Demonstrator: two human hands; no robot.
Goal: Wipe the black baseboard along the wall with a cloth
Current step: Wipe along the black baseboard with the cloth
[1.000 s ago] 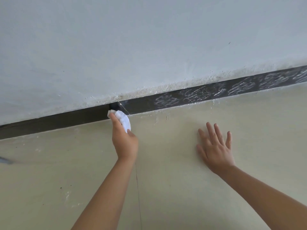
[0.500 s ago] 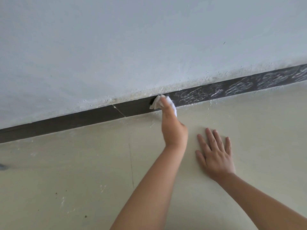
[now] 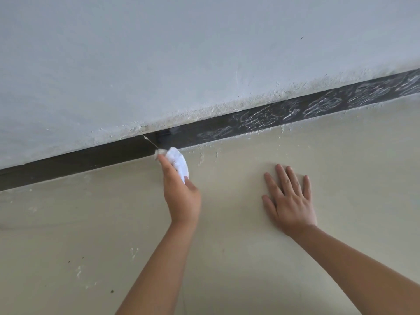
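A black baseboard (image 3: 91, 159) runs diagonally from the lower left to the upper right, where the pale wall meets the floor. Its left stretch looks dark and plain, while its right stretch carries white scribbled smears (image 3: 322, 103). My left hand (image 3: 181, 196) is shut on a crumpled white cloth (image 3: 178, 161), which sits at the bottom edge of the baseboard near a joint in the strip. My right hand (image 3: 289, 201) lies flat on the floor with its fingers spread, holding nothing.
The white-grey wall (image 3: 181, 53) has rough crumbled plaster along its lower edge. The beige floor (image 3: 68, 246) bears white specks and a few dark spots, with plaster dust along the baseboard.
My left hand has swept the cloth back to the left along the baseboard, from the smeared part to the joint. My right hand stays flat on the floor.
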